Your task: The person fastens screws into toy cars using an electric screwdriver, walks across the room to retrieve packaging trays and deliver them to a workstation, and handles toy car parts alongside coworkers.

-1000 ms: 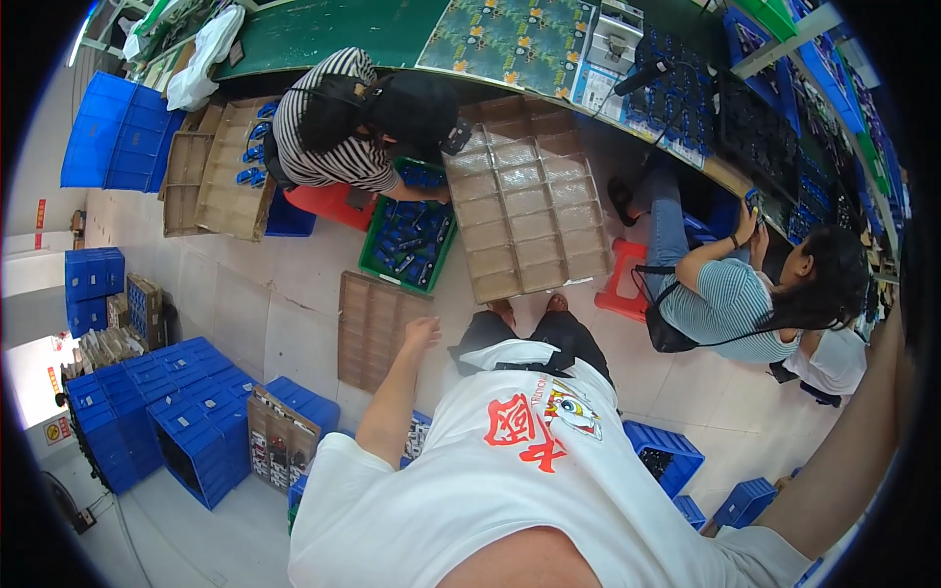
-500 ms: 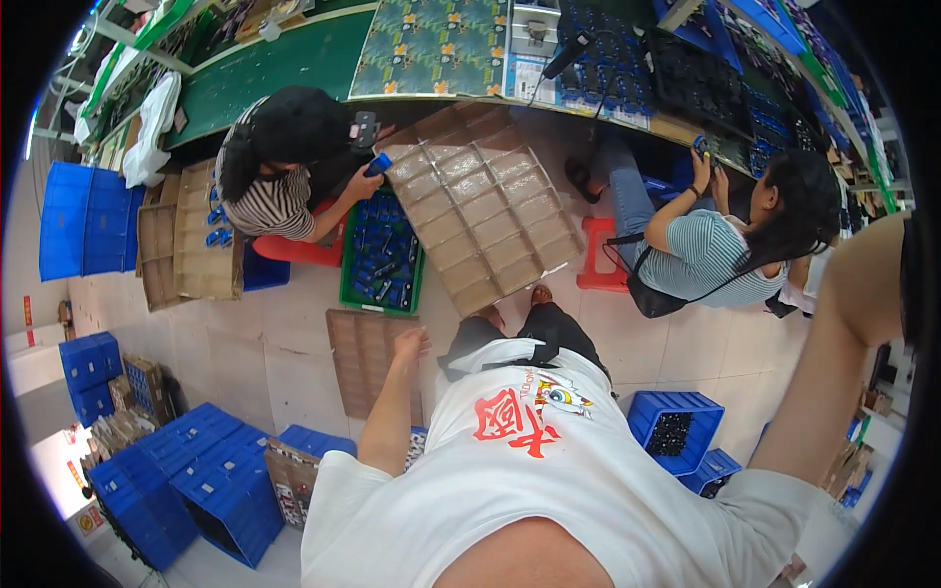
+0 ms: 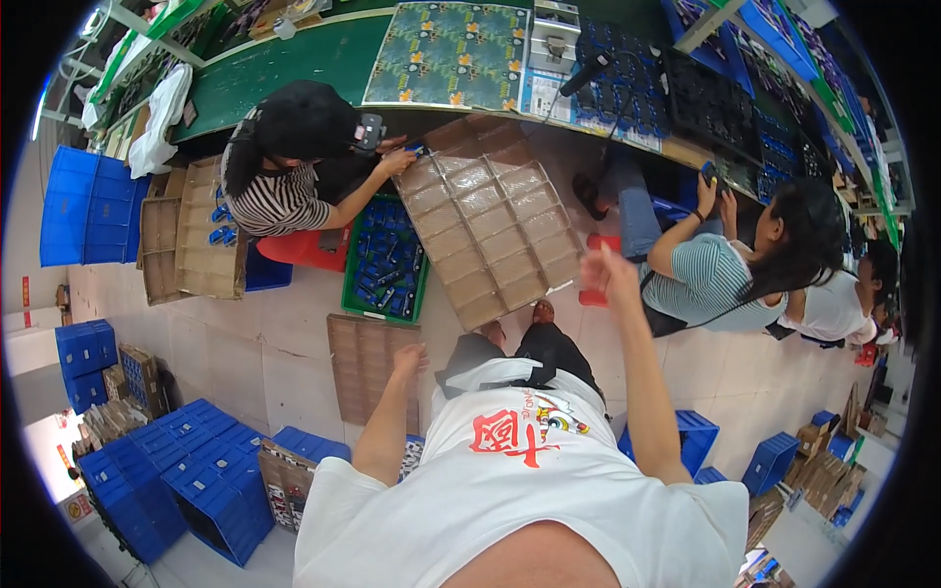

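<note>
My left hand hangs loosely with nothing in it, fingers partly spread, above the edge of a flat brown partitioned tray on the floor. My right hand is raised in front of me, fingers stretched out and nothing visible in them. It appears beside the lower right corner of a large brown partitioned tray with a shiny surface. That large tray lies tilted ahead of my feet, and neither hand clearly touches it. Behind my right hand, a red stool is partly covered from sight.
A green crate of blue items stands beside a seated person in stripes. Another seated person handles a small dark item at the right. A green workbench runs across the back. Blue bins stand at lower left.
My right arm has swung in from the far right, bringing that hand before me. My left hand has shifted slightly down. The person at left has moved a blue item toward the large tray.
</note>
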Motion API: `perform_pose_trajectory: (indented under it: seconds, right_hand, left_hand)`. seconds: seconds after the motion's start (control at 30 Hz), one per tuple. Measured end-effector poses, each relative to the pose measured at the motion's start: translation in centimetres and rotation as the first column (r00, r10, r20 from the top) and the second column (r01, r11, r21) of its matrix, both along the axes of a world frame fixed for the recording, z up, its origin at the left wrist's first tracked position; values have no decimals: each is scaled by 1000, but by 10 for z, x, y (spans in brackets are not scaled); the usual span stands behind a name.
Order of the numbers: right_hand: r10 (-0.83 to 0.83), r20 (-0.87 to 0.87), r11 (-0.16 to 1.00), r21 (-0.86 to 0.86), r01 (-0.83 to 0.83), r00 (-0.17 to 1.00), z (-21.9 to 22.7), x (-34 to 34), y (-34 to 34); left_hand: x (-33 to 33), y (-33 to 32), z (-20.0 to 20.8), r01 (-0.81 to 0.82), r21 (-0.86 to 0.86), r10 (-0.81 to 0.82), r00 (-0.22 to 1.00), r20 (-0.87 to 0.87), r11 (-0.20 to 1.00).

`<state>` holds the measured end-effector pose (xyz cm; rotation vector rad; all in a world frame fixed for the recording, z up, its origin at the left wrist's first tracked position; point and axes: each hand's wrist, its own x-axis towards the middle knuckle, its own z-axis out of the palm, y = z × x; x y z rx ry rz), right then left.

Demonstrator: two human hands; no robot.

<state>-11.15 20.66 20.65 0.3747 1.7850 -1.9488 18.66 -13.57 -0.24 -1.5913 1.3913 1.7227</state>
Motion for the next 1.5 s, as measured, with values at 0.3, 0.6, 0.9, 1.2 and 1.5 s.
perform_pose_trajectory:
  seconds: [0.3,0.6,0.9,1.2,1.5]
  right_hand:
    - [134,227,891,398,-217,965,-137,95,67]
    - [11,487,855,449,-261,873,-184,131,125]
    - [72,393,840,472,-268,917,-178,101,78]
    - [164,298,875,397,-278,940,-175,73,39]
    - [158,410,848,411,-336,898,-191,87,59]
  left_hand:
    - [-5,-9,-1,-13,-25,13,1000,13,1000]
    - [-3,6,-18,7,26,-6,999,-39,1000]
    - [7,16,-5,23,53,-25,999,48,998]
    - [-7,5,12,0,20,1,1000,-4,1000]
    - [11,2,9,-53,5,53,998,17,999]
